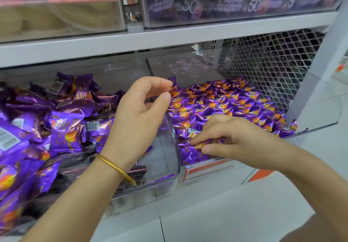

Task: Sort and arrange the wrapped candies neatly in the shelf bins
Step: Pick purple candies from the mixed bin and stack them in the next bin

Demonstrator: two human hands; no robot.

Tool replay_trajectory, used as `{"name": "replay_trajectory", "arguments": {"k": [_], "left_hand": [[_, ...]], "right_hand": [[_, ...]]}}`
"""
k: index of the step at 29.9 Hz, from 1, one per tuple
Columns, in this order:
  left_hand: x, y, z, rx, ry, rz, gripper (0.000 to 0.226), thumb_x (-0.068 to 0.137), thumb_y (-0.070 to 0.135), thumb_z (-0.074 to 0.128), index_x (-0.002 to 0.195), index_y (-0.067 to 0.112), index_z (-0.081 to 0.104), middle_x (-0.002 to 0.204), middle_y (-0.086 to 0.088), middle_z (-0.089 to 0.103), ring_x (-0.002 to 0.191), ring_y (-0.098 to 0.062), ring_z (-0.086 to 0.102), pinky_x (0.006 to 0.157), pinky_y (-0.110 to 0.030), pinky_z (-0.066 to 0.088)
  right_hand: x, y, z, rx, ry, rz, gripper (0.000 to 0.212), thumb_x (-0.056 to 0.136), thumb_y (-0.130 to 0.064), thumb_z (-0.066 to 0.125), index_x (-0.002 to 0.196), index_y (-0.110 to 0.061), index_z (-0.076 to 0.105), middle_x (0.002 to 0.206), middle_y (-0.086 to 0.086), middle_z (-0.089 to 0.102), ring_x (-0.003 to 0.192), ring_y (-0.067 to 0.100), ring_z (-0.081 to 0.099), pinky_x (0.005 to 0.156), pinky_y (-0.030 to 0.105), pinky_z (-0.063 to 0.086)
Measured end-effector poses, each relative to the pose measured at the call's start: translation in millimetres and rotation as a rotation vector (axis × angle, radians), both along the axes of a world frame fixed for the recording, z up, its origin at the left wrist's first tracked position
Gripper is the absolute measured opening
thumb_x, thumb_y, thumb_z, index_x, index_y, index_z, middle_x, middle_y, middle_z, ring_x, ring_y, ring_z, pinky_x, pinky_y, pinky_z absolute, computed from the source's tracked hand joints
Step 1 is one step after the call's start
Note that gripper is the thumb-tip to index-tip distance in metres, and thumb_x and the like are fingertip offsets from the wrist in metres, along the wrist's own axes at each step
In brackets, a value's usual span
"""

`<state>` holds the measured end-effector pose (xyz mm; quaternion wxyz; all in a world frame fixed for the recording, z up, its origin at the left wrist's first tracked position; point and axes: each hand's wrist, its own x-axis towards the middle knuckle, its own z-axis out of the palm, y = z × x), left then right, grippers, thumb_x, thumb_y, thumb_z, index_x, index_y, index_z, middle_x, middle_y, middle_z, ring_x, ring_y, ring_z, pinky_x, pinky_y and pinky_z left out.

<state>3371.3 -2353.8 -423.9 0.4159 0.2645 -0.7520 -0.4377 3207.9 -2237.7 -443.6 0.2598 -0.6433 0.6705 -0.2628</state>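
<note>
Low on store shelving (169, 36), mid-sort: at the front of the right bin (205, 173), right hand (231, 138) pinching one small purple candy (200, 145) in its fingers; farther back, left hand (143, 108) loosely curled, grip unclear, by neat candy rows (235, 100); next, probably seating it flush.

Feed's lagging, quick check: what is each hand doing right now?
Left hand: fingers curled by a small candy; grip cannot be told.
Right hand: pinching a front candy.
</note>
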Motion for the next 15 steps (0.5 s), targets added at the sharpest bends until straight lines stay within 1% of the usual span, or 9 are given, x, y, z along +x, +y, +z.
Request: {"name": "replay_trajectory", "arguments": {"k": [2,4,7,8,10,12,13,15], "left_hand": [[0.5,-0.9,-0.4,0.000,-0.003,0.013,0.022,0.090,0.006,0.054,0.098,0.025,0.062,0.102,0.013,0.065,0.093,0.006,0.059,0.078,-0.007,0.043],[0.5,-1.3,-1.0,0.001,-0.005,0.020,0.021,0.091,0.007,0.054,0.099,0.025,0.062,0.102,0.012,0.065,0.094,0.005,0.059,0.079,-0.008,0.044],[0.0,-1.7,-0.9,0.000,-0.007,0.034,0.022,0.091,0.007,0.054,0.099,0.025,0.062,0.102,0.011,0.065,0.093,0.004,0.059,0.080,-0.010,0.046],[-0.2,-1.8,-0.9,0.000,-0.005,0.040,0.022,0.090,0.007,0.054,0.098,0.025,0.062,0.102,0.011,0.065,0.092,0.004,0.059,0.080,-0.012,0.047],[-0.2,-2.8,-0.6,-0.001,-0.005,0.055,0.022,0.090,0.007,0.054,0.098,0.026,0.062,0.103,0.011,0.065,0.092,0.003,0.060,0.083,-0.016,0.049],[1.1,-4.5,-0.5,-0.004,-0.009,0.072,0.021,0.090,0.008,0.054,0.098,0.026,0.063,0.103,0.011,0.065,0.093,0.001,0.060,0.086,-0.021,0.049],[2.2,-5.4,-0.7,-0.003,-0.010,0.083,0.021,0.090,0.007,0.054,0.097,0.026,0.063,0.103,0.011,0.065,0.094,-0.001,0.060,0.088,-0.024,0.050],[5.3,-8.8,-0.8,0.008,-0.024,0.106,0.022,0.090,0.007,0.054,0.095,0.027,0.062,0.099,0.009,0.065,0.090,-0.003,0.061,0.086,-0.027,0.051]], "right_hand": [[2.3,-2.2,0.3,-0.028,-0.018,-0.010,0.019,0.080,-0.023,0.073,0.094,-0.035,0.073,0.088,-0.014,0.052,0.073,0.006,0.056,0.068,0.012,0.042],[5.4,-5.8,1.2,-0.033,-0.013,-0.025,0.016,0.075,-0.023,0.077,0.089,-0.030,0.074,0.087,-0.007,0.049,0.066,0.001,0.051,0.065,0.010,0.039],[11.4,-15.5,0.2,-0.004,0.064,-0.034,0.013,0.070,-0.029,0.080,0.081,-0.031,0.073,0.083,-0.008,0.045,0.068,-0.005,0.048,0.062,0.013,0.039],[13.0,-19.0,-0.4,0.003,0.078,-0.032,0.013,0.069,-0.030,0.081,0.079,-0.030,0.073,0.082,-0.008,0.046,0.070,-0.004,0.048,0.063,0.016,0.042],[15.3,-23.7,-0.9,0.023,0.098,-0.034,0.014,0.067,-0.030,0.083,0.077,-0.028,0.073,0.081,-0.009,0.047,0.072,0.000,0.048,0.071,0.031,0.049],[16.8,-24.8,-0.4,0.047,0.123,-0.033,0.015,0.066,-0.031,0.083,0.076,-0.028,0.072,0.083,-0.009,0.049,0.074,0.004,0.050,0.075,0.038,0.050],[16.7,-24.6,-0.1,0.045,0.125,-0.033,0.015,0.066,-0.032,0.083,0.076,-0.028,0.072,0.085,-0.007,0.050,0.074,0.006,0.051,0.075,0.038,0.050],[15.1,-23.9,1.8,-0.013,0.082,-0.070,0.014,0.067,-0.031,0.082,0.076,-0.029,0.072,0.087,-0.003,0.052,0.073,0.003,0.051,0.073,0.030,0.048]]}}
